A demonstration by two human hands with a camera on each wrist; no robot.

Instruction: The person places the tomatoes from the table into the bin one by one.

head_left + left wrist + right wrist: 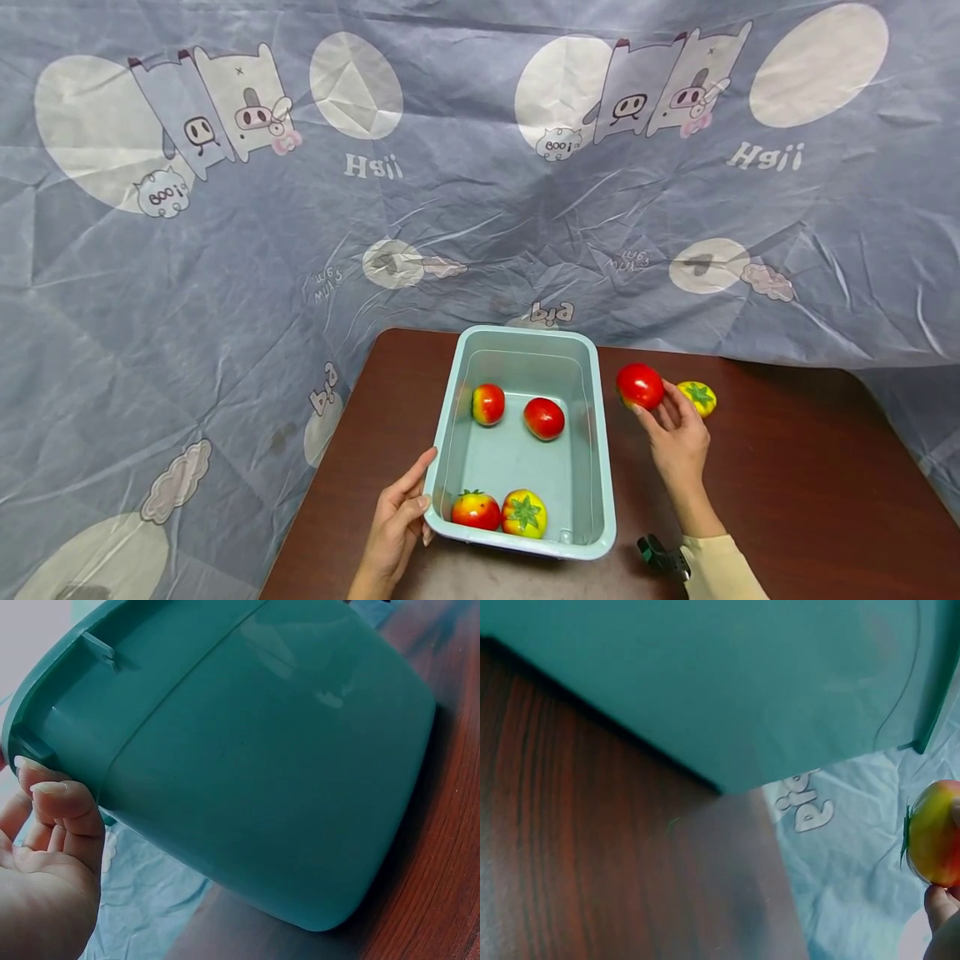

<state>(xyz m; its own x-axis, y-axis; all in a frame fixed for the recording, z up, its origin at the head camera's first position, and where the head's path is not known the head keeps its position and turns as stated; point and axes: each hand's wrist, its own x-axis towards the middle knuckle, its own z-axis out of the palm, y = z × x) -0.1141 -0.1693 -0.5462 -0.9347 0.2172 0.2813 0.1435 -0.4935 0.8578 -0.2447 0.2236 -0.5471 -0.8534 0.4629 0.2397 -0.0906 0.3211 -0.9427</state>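
Observation:
A pale blue-green plastic bin (606, 467) stands on the table, and my left hand (396, 518) grips its near left corner by the rim. In the left wrist view the fingers curl up under that rim beside the bin's outer wall (262, 765). My right hand (678, 433) holds a red tomato (639, 386) just right of the bin, between thumb and fingers. The right wrist view shows the yellow-green side of this tomato (934, 834). Inside the bin lie several red and yellow tomatoes, two near the middle and two against the near wall.
Another yellow tomato (697, 398) with a green leafy top rests on the table beyond my right hand. The dark brown table (810, 475) extends to the right. A grey-blue printed cloth (480, 167) hangs behind and to the left.

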